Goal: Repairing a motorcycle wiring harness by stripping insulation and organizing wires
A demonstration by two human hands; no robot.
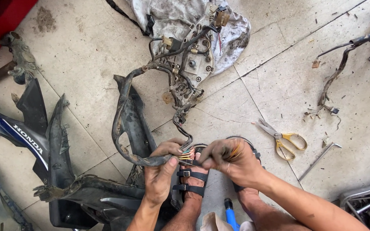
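Dusty grey floor tiles [86, 55] carry everything, seen from above. Low in the middle, the left hand [161, 169] is closed around a dirty black-sheathed wiring harness [123, 115], thumb lying along the sheath. Just beside it, the right hand [232, 160] pinches the bared coloured wires [186, 155] that fan out of the sheath's end, between the two hands. Both hands hover above the person's feet in black strapped sandals [191, 182]. From the left hand the harness loops leftward and up, then runs to a grimy instrument-cluster back [191, 64] resting on a stained white rag [232, 38]. Black and blue motorcycle fairing panels [52, 145] lie at the left. To the right, well apart from the hands, lie gold-handled scissors [283, 139], a bent metal key [320, 157] and another loose wire length [339, 72].
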